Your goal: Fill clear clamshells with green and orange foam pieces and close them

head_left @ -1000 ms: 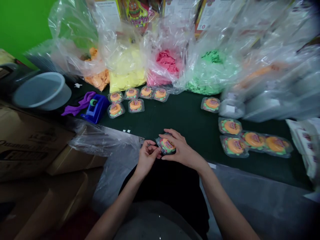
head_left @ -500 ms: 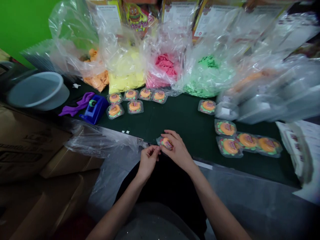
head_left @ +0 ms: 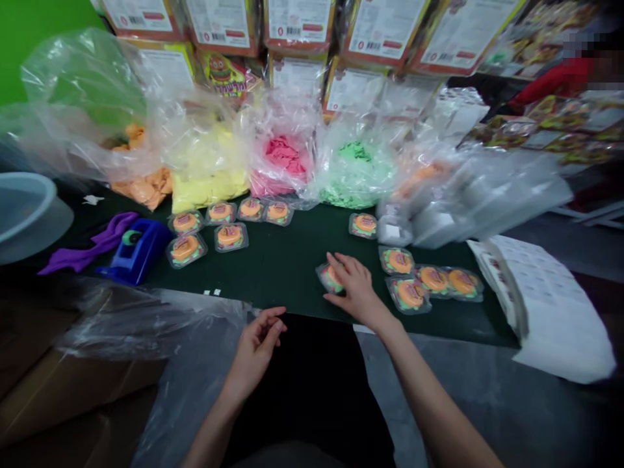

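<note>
Under the fingers of my right hand (head_left: 353, 289) is a small clear plastic pack (head_left: 327, 278) with a burger-shaped sweet inside. My thumb and fingers lie over its right side and hide part of it. My left hand (head_left: 260, 335) hangs by the table's front edge, index finger stretched out and thumb near the other fingers, holding nothing I can see. To the right lies a group of similar burger packs (head_left: 408, 294), with a single pack (head_left: 364, 225) behind them. Several more packs (head_left: 231, 236) lie at the left.
A blue tape dispenser (head_left: 141, 250), a purple cloth (head_left: 92, 244) and a basin (head_left: 24, 218) stand at left. Open bags of orange, yellow (head_left: 209, 172), pink and green (head_left: 353, 179) pieces line the back. Clear containers (head_left: 448, 208) and label sheets (head_left: 560, 305) are at right. A red sleeve (head_left: 550, 81) shows beyond.
My hands have come apart. The right hand has moved to the right with the burger pack, and the left has let go and drawn back left. The view has turned rightward and up.
</note>
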A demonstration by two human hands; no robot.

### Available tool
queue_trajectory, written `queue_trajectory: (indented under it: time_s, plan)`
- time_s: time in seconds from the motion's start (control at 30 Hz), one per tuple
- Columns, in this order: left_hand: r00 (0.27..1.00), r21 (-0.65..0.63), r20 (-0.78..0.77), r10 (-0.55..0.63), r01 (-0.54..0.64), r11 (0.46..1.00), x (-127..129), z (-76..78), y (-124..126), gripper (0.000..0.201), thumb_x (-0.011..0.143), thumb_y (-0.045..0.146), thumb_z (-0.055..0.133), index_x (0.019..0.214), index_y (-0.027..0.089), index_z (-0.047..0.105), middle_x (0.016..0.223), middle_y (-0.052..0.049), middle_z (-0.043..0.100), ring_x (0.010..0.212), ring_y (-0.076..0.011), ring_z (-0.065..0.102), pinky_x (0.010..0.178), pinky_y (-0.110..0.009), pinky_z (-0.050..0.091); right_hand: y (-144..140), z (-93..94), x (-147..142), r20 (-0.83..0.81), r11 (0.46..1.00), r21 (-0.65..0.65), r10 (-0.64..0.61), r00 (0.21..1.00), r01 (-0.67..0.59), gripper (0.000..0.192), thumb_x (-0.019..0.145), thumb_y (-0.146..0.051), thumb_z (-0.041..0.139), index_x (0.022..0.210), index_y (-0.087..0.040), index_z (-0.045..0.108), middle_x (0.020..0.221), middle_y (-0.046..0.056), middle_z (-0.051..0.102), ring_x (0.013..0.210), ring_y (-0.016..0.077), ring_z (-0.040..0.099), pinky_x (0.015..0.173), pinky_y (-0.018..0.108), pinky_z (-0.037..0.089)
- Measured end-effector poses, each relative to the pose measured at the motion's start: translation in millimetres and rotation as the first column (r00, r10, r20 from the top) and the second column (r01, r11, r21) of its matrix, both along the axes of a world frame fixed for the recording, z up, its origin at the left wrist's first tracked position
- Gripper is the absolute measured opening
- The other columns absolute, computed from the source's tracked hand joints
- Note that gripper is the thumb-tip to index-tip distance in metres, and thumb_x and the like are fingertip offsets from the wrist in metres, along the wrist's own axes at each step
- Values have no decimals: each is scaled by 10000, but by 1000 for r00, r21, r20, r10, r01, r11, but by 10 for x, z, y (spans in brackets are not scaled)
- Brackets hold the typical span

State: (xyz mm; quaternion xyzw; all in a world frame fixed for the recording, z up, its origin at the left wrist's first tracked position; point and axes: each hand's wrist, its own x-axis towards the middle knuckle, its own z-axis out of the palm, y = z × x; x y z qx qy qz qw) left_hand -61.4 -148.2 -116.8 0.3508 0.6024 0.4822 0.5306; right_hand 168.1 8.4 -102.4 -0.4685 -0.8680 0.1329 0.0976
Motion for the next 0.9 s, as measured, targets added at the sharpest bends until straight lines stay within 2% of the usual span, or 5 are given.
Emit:
queue_trajectory:
  time_s: [0.2, 0.33, 0.57, 0.7, 0.9]
  plan:
    - [997, -22, -47, 69, -70, 997, -163, 43, -100, 460, 846, 567, 688, 1067, 166, 736, 820, -43, 652, 662, -142, 520, 641, -263, 419, 575, 103, 223, 72, 949, 250, -218, 973, 194, 709, 843, -296, 736, 1500, -190, 491, 1555, 211, 428, 1446, 453, 342, 1120, 638, 330]
    - [994, -48, -35, 101, -103, 994, -168, 18, -137, 477, 834, 595, 694, 1032, 165, 748, 793, -46, 653, 650, -141, 524, 631, -258, 422, 787, 253, -479, -126, 948, 307, -45, 991, 83, 632, 902, -417, 693, 1473, -207, 520, 1521, 182, 473, 1426, 403, 371, 1139, 605, 330]
    - [987, -30, -63, 149, -151, 988, -266, 33, -156, 438, 869, 575, 677, 1019, 171, 754, 815, -51, 656, 677, -145, 537, 645, -251, 432, 1392, 157, -1751, -184, 987, 67, 156, 971, -146, 661, 812, -186, 762, 1438, -216, 551, 1522, 153, 486, 1423, 357, 414, 1128, 537, 396]
    - [974, -46, -89, 209, -214, 976, -408, -22, -230, 435, 860, 576, 686, 999, 169, 754, 783, -45, 657, 648, -137, 529, 629, -244, 427, 1199, 11, -1555, -185, 990, 66, 138, 973, -128, 625, 862, -168, 671, 1466, -188, 513, 1491, 182, 470, 1359, 363, 459, 1096, 544, 424]
    - [937, 27, -196, 290, -291, 956, -748, 42, -176, 424, 844, 546, 701, 1015, 160, 741, 815, -48, 687, 668, -144, 544, 630, -242, 436, 287, 10, -940, -268, 989, 75, 146, 952, -131, 639, 907, -191, 587, 1520, -284, 433, 1472, 138, 468, 1364, 339, 449, 1112, 537, 424]
